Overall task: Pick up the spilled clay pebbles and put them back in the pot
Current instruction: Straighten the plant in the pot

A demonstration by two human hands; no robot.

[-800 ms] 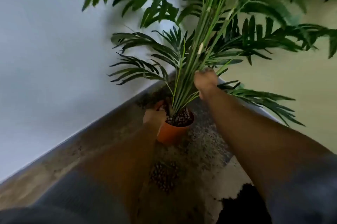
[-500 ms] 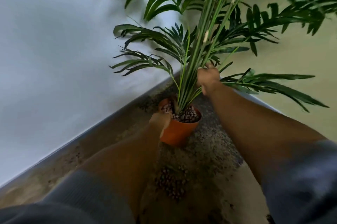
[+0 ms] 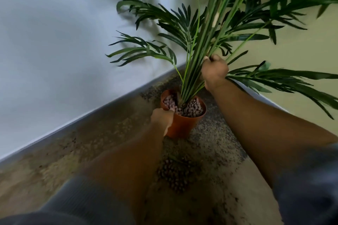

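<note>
Two hands are on the plant: the left hand (image 3: 161, 116) grips the near rim of the orange pot (image 3: 182, 124), thumb down its wall, and the right hand (image 3: 214, 73) is closed in a fist around the bundle of green stems (image 3: 193, 78) above the pot. Compared with a moment ago, the pot stands straighter and sits a little farther from the wall corner, and the fronds have swung upward. That suggests the plant is being set upright and steadied first, so the pot can take pebbles back without tipping. Clay pebbles already fill the pot's top around the stems. The spilled pebbles (image 3: 173, 175) lie in a loose heap on the speckled floor (image 3: 215, 151), on the near side of the pot, between the two forearms and well short of either hand. None has been gathered yet.
</note>
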